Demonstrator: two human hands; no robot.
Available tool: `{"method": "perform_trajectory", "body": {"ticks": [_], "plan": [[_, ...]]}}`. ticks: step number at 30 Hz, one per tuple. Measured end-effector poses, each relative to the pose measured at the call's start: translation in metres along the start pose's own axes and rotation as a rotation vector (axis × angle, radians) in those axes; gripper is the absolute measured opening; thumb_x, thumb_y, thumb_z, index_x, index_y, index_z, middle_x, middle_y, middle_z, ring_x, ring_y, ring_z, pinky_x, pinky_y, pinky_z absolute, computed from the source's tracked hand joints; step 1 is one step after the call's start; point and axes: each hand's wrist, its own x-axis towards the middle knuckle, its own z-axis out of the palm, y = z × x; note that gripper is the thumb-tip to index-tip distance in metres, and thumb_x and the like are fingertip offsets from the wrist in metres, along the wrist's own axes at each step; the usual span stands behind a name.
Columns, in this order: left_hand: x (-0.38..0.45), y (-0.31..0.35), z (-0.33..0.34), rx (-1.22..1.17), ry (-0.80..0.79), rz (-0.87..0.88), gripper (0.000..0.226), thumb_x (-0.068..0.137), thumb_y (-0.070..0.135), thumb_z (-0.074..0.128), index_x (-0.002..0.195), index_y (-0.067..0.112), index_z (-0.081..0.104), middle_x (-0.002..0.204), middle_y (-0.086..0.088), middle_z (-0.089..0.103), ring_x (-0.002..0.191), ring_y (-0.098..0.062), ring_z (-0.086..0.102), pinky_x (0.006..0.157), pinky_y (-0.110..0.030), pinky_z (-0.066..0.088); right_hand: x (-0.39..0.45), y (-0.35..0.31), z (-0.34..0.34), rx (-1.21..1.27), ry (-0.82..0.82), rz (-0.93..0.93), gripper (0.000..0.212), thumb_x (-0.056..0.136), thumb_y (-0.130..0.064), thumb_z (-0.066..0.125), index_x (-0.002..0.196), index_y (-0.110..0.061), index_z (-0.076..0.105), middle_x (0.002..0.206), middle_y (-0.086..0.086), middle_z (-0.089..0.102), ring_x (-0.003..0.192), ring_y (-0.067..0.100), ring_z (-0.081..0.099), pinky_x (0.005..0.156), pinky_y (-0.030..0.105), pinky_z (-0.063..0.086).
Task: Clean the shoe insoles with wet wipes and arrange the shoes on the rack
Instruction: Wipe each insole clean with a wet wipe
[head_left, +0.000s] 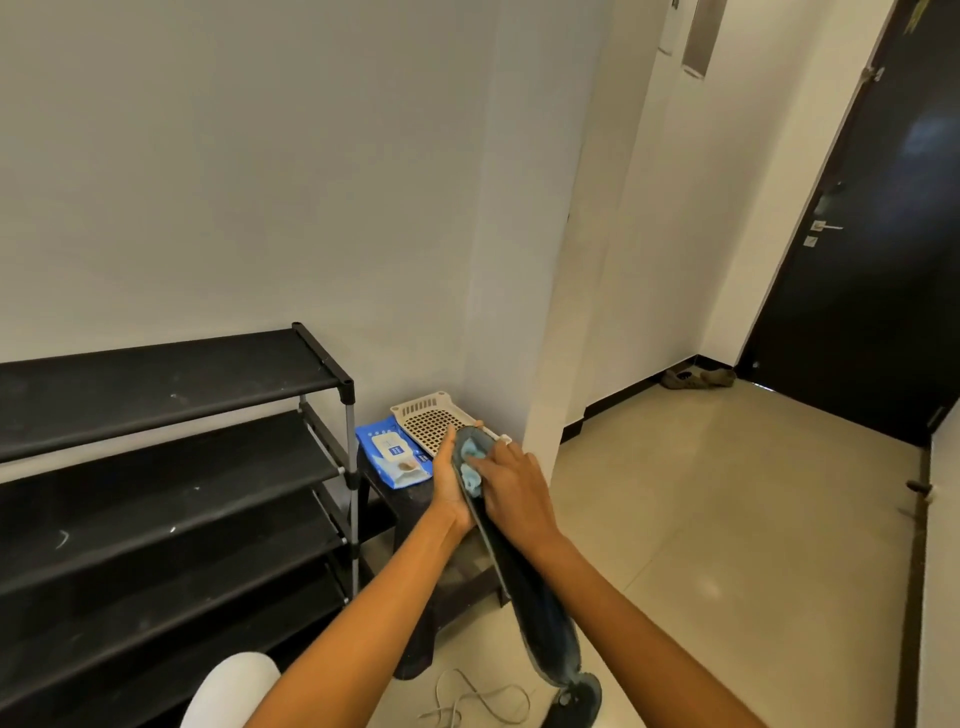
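A long dark insole (524, 587) is held out in front of me, its far end up. My left hand (451, 483) grips it from underneath near that far end. My right hand (511, 491) presses a crumpled light blue wet wipe (471, 465) onto the insole's top surface. A blue pack of wet wipes (392, 454) lies on a dark stool (387, 499) beside the black shoe rack (171, 467), whose shelves hold no shoes. A dark shoe (576, 701) with loose laces sits on the floor at the bottom edge.
A cream perforated plastic basket (426, 415) rests on the stool against the wall corner. A pair of brownish shoes (698, 378) lies by the dark door (872, 260) at the far right. A white-clad knee (234, 686) shows at bottom left.
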Motion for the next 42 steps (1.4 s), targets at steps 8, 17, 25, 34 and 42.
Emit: {"method": "perform_trajectory", "body": {"ticks": [8, 17, 25, 34, 42], "plan": [[0.014, 0.008, 0.027, -0.011, -0.026, -0.062, 0.048, 0.090, 0.053, 0.044, 0.078, 0.013, 0.069, 0.070, -0.007, 0.064, 0.057, -0.018, 0.064, 0.053, -0.023, 0.053, 0.028, 0.035, -0.039, -0.301, -0.002, -0.042, 0.035, 0.082, -0.015, 0.061, 0.117, -0.016, 0.063, 0.099, 0.005, 0.063, 0.091, 0.024, 0.054, 0.073, 0.034, 0.042], [0.027, 0.031, 0.040, 0.042, -0.012, 0.020, 0.046, 0.089, 0.052, 0.043, 0.092, 0.011, 0.064, 0.076, -0.012, 0.067, 0.075, -0.025, 0.060, 0.072, -0.033, 0.052, 0.025, 0.031, -0.047, -0.213, 0.039, -0.039, 0.041, 0.075, -0.010, 0.070, 0.114, -0.022, 0.065, 0.089, 0.000, 0.065, 0.080, 0.020, 0.054, 0.064, 0.031, 0.041], [0.039, 0.037, 0.019, -0.063, -0.029, 0.073, 0.048, 0.088, 0.053, 0.045, 0.092, 0.011, 0.067, 0.079, -0.012, 0.066, 0.079, -0.027, 0.059, 0.082, -0.039, 0.047, 0.010, 0.021, -0.044, 0.198, -0.002, 0.033, 0.032, 0.093, -0.018, 0.053, 0.124, -0.023, 0.059, 0.117, 0.005, 0.051, 0.102, 0.018, 0.048, 0.084, 0.026, 0.040], [0.004, 0.011, 0.037, 0.095, -0.219, -0.047, 0.069, 0.080, 0.067, 0.045, 0.081, 0.006, 0.078, 0.088, -0.012, 0.073, 0.077, -0.022, 0.072, 0.067, -0.030, 0.059, 0.028, 0.007, -0.044, 0.539, 0.209, 0.512, 0.022, 0.094, -0.011, 0.052, 0.114, -0.006, 0.062, 0.116, 0.008, 0.051, 0.099, 0.011, 0.052, 0.086, 0.011, 0.046], [0.004, 0.005, 0.001, 0.040, -0.383, -0.110, 0.077, 0.102, 0.040, 0.009, 0.107, -0.014, 0.065, 0.119, -0.027, 0.061, 0.115, -0.028, 0.060, 0.101, -0.030, 0.042, -0.003, -0.001, -0.009, 0.095, -0.075, -0.021, 0.059, 0.099, -0.048, 0.012, 0.133, -0.019, 0.051, 0.138, -0.003, 0.051, 0.138, 0.013, 0.030, 0.115, 0.048, 0.011]]}}
